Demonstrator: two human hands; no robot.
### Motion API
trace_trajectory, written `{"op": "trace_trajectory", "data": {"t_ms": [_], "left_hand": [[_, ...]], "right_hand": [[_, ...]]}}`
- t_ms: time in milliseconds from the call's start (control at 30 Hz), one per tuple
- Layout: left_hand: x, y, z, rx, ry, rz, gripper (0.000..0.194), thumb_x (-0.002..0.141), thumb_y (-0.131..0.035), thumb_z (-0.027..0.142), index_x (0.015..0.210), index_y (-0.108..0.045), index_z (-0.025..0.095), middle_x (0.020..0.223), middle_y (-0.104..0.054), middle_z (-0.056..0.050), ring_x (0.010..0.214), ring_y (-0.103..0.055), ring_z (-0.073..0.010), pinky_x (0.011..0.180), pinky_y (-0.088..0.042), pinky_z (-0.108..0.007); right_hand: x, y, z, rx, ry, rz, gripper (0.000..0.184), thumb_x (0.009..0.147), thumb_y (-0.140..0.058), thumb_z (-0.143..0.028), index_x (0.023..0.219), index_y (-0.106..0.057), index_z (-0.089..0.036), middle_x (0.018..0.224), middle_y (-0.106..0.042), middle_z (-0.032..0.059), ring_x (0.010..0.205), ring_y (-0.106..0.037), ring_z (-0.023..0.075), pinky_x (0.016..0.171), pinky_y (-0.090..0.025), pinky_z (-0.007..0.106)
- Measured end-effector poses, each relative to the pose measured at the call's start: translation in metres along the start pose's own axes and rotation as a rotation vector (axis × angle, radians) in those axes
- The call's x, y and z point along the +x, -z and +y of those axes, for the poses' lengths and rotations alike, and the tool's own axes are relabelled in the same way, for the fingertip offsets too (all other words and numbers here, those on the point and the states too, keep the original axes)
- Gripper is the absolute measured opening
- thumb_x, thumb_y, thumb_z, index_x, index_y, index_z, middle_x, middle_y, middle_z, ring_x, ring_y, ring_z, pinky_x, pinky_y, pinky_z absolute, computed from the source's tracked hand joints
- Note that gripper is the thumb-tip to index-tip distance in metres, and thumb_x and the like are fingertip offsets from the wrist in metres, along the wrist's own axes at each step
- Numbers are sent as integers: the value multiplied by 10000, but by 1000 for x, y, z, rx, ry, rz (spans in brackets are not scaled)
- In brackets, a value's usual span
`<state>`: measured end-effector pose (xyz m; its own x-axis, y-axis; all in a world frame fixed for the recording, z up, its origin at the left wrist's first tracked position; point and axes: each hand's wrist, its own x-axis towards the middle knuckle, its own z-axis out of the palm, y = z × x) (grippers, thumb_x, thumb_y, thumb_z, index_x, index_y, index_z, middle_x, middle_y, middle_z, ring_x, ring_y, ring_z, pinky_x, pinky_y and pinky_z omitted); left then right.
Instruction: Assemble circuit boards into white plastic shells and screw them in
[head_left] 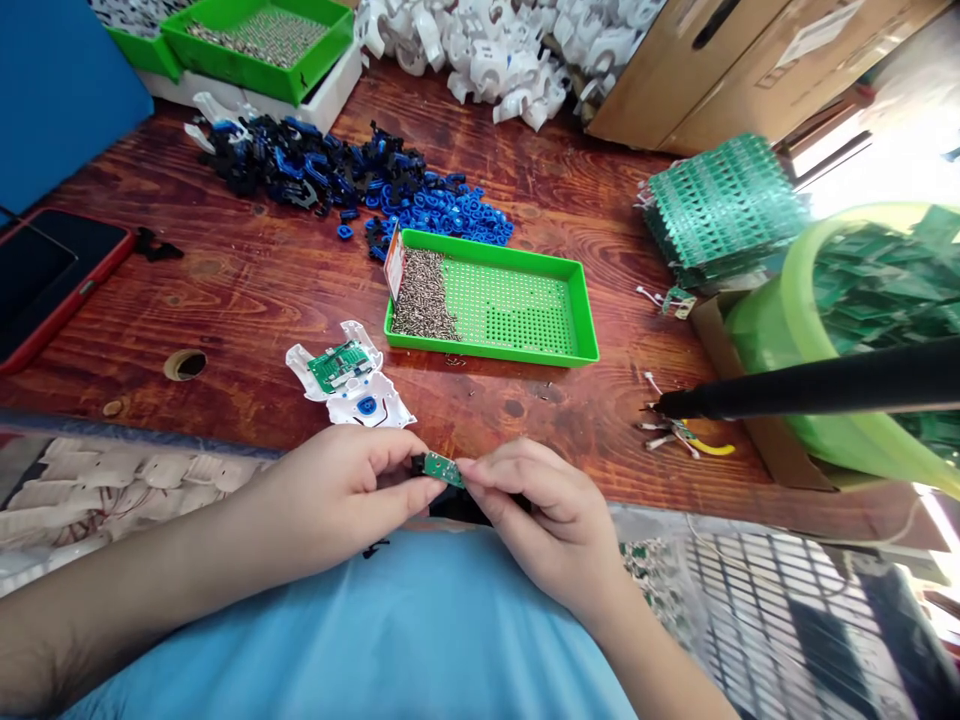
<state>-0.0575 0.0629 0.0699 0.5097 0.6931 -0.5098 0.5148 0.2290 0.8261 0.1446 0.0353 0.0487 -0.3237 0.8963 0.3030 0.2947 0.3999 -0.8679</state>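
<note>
Both my hands meet at the near edge of the wooden table, pinching a small green circuit board (442, 468) between them. My left hand (341, 495) grips its left end, where a black part shows. My right hand (547, 520) holds the right end with curled fingers. Just beyond my left hand lies a white plastic shell (375, 408) with a green board (339, 366) and a blue button set in it.
A green tray (517, 305) holds a heap of small screws (421, 292). Behind lie blue and black plastic parts (352, 185), white shells (495, 50), stacked green boards (720, 205) and a green tub (832, 350). A black tool (810, 388) lies at right, a red phone (45, 275) at left.
</note>
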Motion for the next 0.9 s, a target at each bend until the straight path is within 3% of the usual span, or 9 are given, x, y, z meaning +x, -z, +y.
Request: {"op": "trace_trajectory", "data": {"t_ms": [233, 467, 600, 767, 900], "left_hand": [[-3, 3, 1, 178, -137, 87, 275, 860, -537, 399, 715, -652, 195, 589, -624, 17, 539, -570, -145, 456, -404, -207], [-2, 1, 1, 113, -141, 107, 273, 887, -505, 398, 819, -681, 201, 713, -681, -7, 654, -616, -176, 569, -471, -239], [0, 1, 1, -78, -80, 45, 280, 895, -514, 421, 828, -662, 193, 783, -684, -11, 733, -620, -177, 625, -481, -244], [3, -2, -1, -532, -84, 9, 136, 887, -590, 275, 807, -678, 211, 728, -656, 47, 715, -616, -97, 617, -475, -153], [8, -7, -7, -803, -73, -30, 89, 884, -618, 237, 895, -705, 225, 798, -699, 46, 728, -630, -70, 656, -499, -123]], "right_hand": [[1, -1, 0, -10, -29, 9, 189, 831, -590, -28, 925, -689, -159, 812, -677, 33, 767, -641, 77, 714, -542, 156], [1, -3, -2, -31, -3, 3, 205, 848, -565, -36, 948, -664, -185, 843, -674, 28, 785, -642, 87, 723, -549, 181], [1, -4, -6, -35, 21, 42, 257, 832, -571, -37, 1025, -642, -191, 849, -666, 29, 785, -630, 97, 717, -551, 207], [-3, -7, -7, -129, 58, 45, 433, 800, -676, -148, 1207, -540, -208, 1012, -629, 73, 907, -626, 142, 786, -566, 264], [-2, -13, -5, -208, 81, 91, 461, 798, -709, -223, 1213, -509, -201, 1008, -625, 71, 910, -624, 140, 804, -564, 252]]}}
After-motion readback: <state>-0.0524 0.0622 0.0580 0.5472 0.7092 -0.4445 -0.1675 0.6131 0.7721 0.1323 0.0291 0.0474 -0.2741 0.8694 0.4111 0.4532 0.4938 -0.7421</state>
